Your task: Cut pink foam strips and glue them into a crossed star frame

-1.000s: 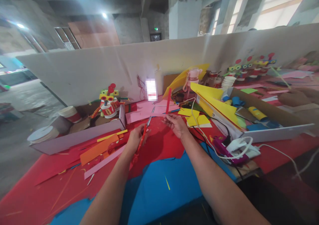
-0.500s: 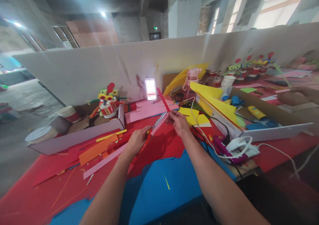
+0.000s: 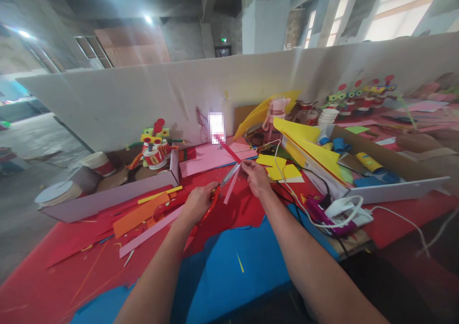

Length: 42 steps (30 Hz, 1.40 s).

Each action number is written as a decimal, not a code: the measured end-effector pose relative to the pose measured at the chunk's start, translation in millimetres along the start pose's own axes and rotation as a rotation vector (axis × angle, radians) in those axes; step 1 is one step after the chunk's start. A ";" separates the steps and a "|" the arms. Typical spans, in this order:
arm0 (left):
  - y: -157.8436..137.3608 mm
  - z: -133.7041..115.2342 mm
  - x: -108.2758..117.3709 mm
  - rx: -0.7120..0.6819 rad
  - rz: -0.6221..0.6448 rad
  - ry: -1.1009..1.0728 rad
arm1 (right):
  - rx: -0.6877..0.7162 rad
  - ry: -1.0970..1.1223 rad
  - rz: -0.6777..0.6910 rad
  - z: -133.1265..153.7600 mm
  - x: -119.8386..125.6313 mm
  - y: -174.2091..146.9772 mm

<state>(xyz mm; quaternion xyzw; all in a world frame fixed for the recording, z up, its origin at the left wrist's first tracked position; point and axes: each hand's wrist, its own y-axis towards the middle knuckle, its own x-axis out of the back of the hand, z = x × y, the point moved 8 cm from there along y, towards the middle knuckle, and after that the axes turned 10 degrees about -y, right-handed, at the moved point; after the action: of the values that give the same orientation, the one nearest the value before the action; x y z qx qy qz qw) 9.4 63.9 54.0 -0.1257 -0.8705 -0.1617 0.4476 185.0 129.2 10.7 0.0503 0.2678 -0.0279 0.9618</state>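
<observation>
My left hand [image 3: 200, 200] is closed round a pair of scissors [image 3: 216, 199] with red-orange handles. Their metal blades point up and to the right, reaching the paper by my other fingertips. My right hand [image 3: 256, 176] pinches paper strips between thumb and fingers. From that pinch a red paper strip [image 3: 231, 152] slants up and to the left, while a narrow pink paper strip [image 3: 231, 191] hangs down beside the blades. Whether the two strips are joined is hidden by my fingers. Red paper covers the table below both hands.
A box [image 3: 118, 195] at left holds paper cups and a paper-cup robot figure [image 3: 155, 157]. Right of my hands are yellow paper pieces [image 3: 283, 172], a purple power strip [image 3: 328, 217] with white cables, and a box [image 3: 398, 192] of coloured tubes. Blue paper [image 3: 244, 257] lies in front.
The red strip has tipped lower to the left. The pink strip, earlier lying along the blades, now hangs down, and the scissors' tips are at my right fingertips.
</observation>
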 end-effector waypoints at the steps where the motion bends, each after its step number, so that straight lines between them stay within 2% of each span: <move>1: 0.0 0.0 0.2 -0.003 -0.002 -0.001 | 0.005 0.003 0.002 0.0 -0.1 0.2; 21: 0.5 -1.9 -0.8 -0.022 0.017 -0.031 | 0.023 -0.004 -0.019 -5.1 2.7 3.1; 26: 0.8 -2.7 -1.3 -0.037 0.033 -0.034 | -0.034 0.061 0.005 -8.5 1.1 3.3; 34: 1.3 -0.8 -2.3 -0.024 0.026 0.041 | -0.158 0.208 0.041 -20.0 -2.8 1.4; 42: -0.6 0.6 1.6 0.034 0.010 0.175 | -0.106 0.216 0.005 -18.7 6.6 9.2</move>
<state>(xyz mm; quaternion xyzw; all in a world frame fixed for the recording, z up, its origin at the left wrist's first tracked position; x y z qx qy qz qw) 7.8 63.7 54.8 -0.1077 -0.8299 -0.1549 0.5250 181.8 140.2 -8.0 0.0027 0.3709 -0.0057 0.9287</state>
